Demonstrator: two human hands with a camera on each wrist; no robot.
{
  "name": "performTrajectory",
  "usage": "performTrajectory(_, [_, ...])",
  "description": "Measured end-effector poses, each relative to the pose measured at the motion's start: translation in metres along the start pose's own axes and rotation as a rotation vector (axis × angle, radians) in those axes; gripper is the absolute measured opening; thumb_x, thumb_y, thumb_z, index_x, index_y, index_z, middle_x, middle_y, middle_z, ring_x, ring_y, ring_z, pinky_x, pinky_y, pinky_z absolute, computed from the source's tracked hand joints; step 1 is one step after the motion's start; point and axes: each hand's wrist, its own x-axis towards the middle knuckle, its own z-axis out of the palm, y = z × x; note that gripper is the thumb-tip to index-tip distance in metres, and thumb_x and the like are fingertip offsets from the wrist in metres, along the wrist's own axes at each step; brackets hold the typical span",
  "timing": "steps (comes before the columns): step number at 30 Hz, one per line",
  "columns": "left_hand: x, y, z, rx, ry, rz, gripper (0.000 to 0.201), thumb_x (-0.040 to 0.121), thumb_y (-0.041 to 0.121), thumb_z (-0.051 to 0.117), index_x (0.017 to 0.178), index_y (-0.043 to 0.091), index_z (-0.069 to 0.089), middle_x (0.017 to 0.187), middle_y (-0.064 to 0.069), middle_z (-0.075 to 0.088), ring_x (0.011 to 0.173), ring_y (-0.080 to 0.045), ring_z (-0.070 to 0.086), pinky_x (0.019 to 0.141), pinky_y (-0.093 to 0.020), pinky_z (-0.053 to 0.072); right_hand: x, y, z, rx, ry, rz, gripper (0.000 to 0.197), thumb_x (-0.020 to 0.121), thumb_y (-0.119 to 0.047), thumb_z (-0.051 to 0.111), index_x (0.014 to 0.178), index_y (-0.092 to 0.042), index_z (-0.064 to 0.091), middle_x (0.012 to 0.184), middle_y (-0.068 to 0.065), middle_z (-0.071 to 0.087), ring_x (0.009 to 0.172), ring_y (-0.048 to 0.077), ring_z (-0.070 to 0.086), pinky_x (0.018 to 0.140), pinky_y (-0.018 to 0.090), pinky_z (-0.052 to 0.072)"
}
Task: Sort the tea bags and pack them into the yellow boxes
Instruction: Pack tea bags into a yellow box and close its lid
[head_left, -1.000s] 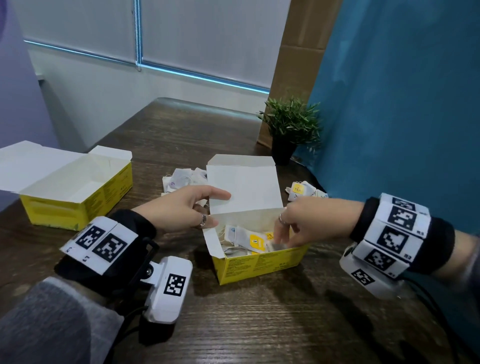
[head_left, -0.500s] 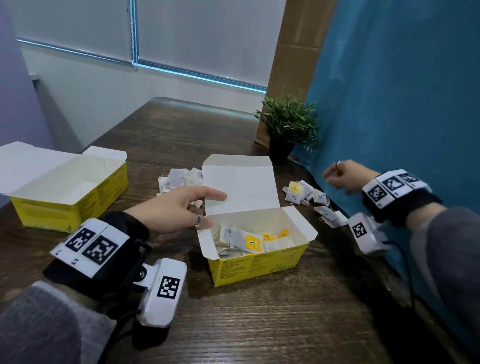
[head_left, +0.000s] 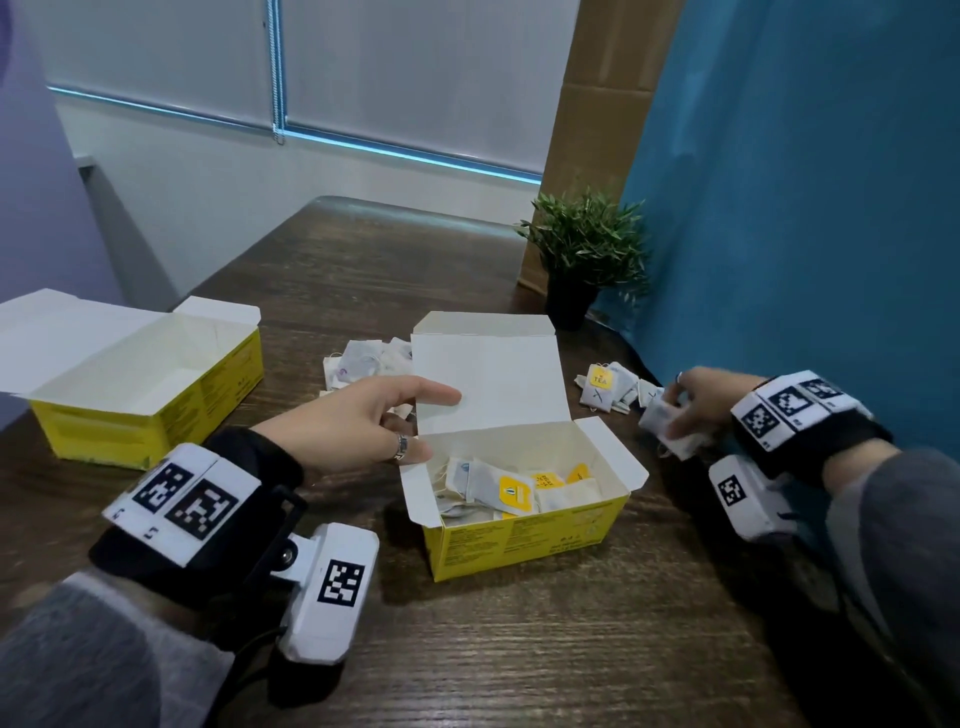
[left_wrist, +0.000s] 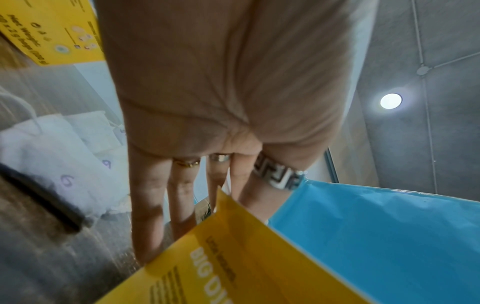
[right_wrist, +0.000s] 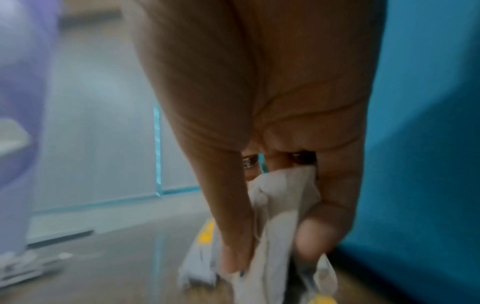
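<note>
Two hands in view, marker bands on both wrists. Left hand (head_left: 358, 423), fingers straight, thumb on the raised lid (head_left: 488, 382) of the near yellow box (head_left: 524, 540), steadying it; ring on thumb. Left wrist view: lid's outer face yellow, print starts "BIG", rest cut off. Near box open on the tabletop (head_left: 519, 649), several tea bags (head_left: 506, 491) loose inside, at least three yellow tags visible, exact count unclear. Right hand (head_left: 698, 397) near the blue curtain (head_left: 805, 234), gripping a bunch of white tea bags (head_left: 670, 428); number in the bunch unreadable, right wrist view blurred. Just left of it a small pile (head_left: 610, 389) on the tabletop, one tag reading "TEA". Second pile (head_left: 366, 361) behind the left hand, purple-marked tags. Second yellow box (head_left: 218, 384) far left, open, nothing seen inside; side print "Net Weight" in the left wrist view. One potted plant (head_left: 584, 260) at the back.
</note>
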Motion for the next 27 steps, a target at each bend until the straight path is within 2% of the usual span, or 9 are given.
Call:
performTrajectory(4, [0.001,0.0,0.0,-0.007,-0.001,0.001,0.051,0.087,0.005,0.061,0.128,0.033,0.05,0.125,0.018,0.055,0.077,0.016,0.059,0.07,-0.001,0.044,-0.044,-0.027,-0.057,0.297,0.184,-0.246,0.026,0.076,-0.016,0.076,0.097,-0.014,0.062,0.08,0.006,0.066,0.065,0.019,0.064,0.059,0.03,0.056])
performTrajectory(6, [0.001,0.0,0.0,-0.006,0.002,0.003,0.051,0.087,0.005,0.061,0.128,0.033,0.05,0.124,0.019,0.054,0.078,0.015,0.059,0.07,0.0,0.044,-0.072,-0.056,-0.073,0.461,0.189,-0.449,0.021,0.076,-0.016,0.076,0.09,-0.018,0.061,0.085,0.008,0.067,0.072,0.019,0.062,0.068,0.035,0.054])
performTrajectory(8, [0.0,0.0,0.0,0.0,0.004,0.006,0.051,0.086,0.005,0.061,0.128,0.033,0.051,0.124,0.018,0.054,0.081,0.009,0.06,0.071,-0.001,0.044,-0.097,-0.09,-0.073,0.527,0.082,-0.643,0.02,0.075,-0.018,0.077,0.085,-0.023,0.061,0.085,0.006,0.067,0.075,0.016,0.06,0.071,0.035,0.052])
performTrajectory(11, [-0.001,0.0,-0.001,0.004,0.005,0.014,0.05,0.086,0.005,0.063,0.124,0.035,0.052,0.124,0.016,0.054,0.082,0.007,0.06,0.072,-0.003,0.045,-0.109,-0.133,-0.054,0.396,-0.177,-0.811,0.016,0.078,-0.019,0.074,0.084,-0.027,0.062,0.077,-0.012,0.067,0.069,0.002,0.059,0.062,0.021,0.052])
performTrajectory(13, [-0.002,-0.001,-0.001,0.021,0.007,0.012,0.049,0.085,0.008,0.064,0.122,0.038,0.051,0.126,0.016,0.053,0.091,0.002,0.06,0.076,-0.006,0.046,-0.108,-0.151,-0.037,0.287,-0.313,-0.833,0.012,0.082,-0.019,0.071,0.088,-0.023,0.062,0.062,-0.021,0.062,0.056,-0.005,0.055,0.055,0.014,0.047])
performTrajectory(15, [-0.002,0.0,-0.001,0.03,0.01,0.008,0.049,0.085,0.009,0.064,0.122,0.039,0.051,0.128,0.014,0.052,0.098,-0.007,0.059,0.076,-0.005,0.045,-0.103,-0.161,-0.02,0.208,-0.364,-0.828,0.013,0.085,-0.02,0.069,0.097,-0.018,0.065,0.051,-0.012,0.054,0.047,-0.005,0.049,0.053,0.011,0.04])
performTrajectory(17, [-0.002,0.0,-0.001,0.028,0.011,0.005,0.049,0.085,0.008,0.063,0.125,0.035,0.051,0.127,0.008,0.055,0.094,-0.008,0.059,0.072,-0.003,0.044,-0.1,-0.166,-0.008,0.152,-0.383,-0.833,0.021,0.088,-0.023,0.065,0.107,-0.013,0.068,0.056,-0.008,0.046,0.048,-0.003,0.046,0.056,0.013,0.039])
performTrajectory(22, [-0.001,-0.001,0.0,0.014,-0.002,0.015,0.05,0.085,0.005,0.063,0.126,0.031,0.051,0.129,-0.001,0.057,0.081,-0.003,0.057,0.071,-0.006,0.045,-0.103,-0.163,-0.013,0.301,-0.473,-0.754,0.026,0.097,-0.016,0.047,0.117,-0.014,0.063,0.101,0.0,0.066,0.089,0.014,0.059,0.059,0.016,0.053])
performTrajectory(27, [0.001,0.0,0.001,-0.002,0.004,0.018,0.051,0.086,0.002,0.061,0.129,0.027,0.05,0.127,0.009,0.054,0.072,0.01,0.059,0.065,-0.002,0.044,-0.1,-0.148,-0.015,0.255,-0.455,-0.738,0.025,0.088,-0.007,0.061,0.105,-0.026,0.062,0.079,0.006,0.054,0.069,0.012,0.053,0.061,0.02,0.055])
